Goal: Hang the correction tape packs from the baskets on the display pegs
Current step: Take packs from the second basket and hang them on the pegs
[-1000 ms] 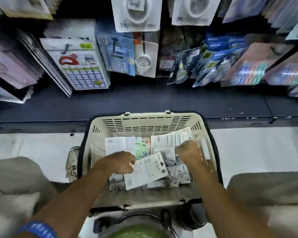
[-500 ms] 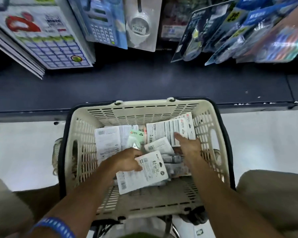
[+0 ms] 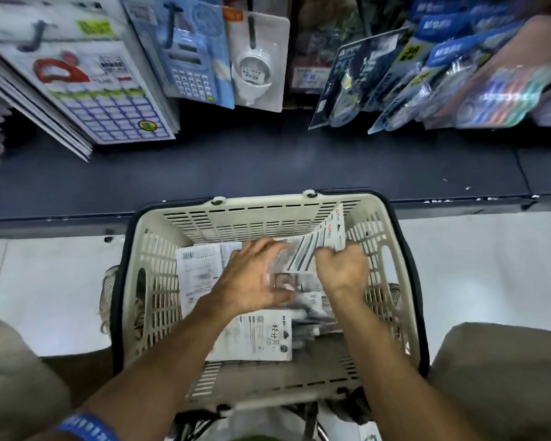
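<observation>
Inside the cream basket (image 3: 376, 227), my left hand (image 3: 252, 281) lay with fingers spread over the loose correction tape packs (image 3: 258, 335); my right hand (image 3: 341, 268) pinched a fanned bunch of packs (image 3: 315, 246) near the basket's far wall.

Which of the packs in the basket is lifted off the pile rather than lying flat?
The fanned packs gripped by the right hand at the basket's far right, tilted up; the rest lie flat.

A dark blue shelf base (image 3: 268, 167) runs across beyond the hands, and a pale tiled floor (image 3: 477, 265) lies on both sides of them. Packaged goods (image 3: 109, 90) hang above in dim light
</observation>
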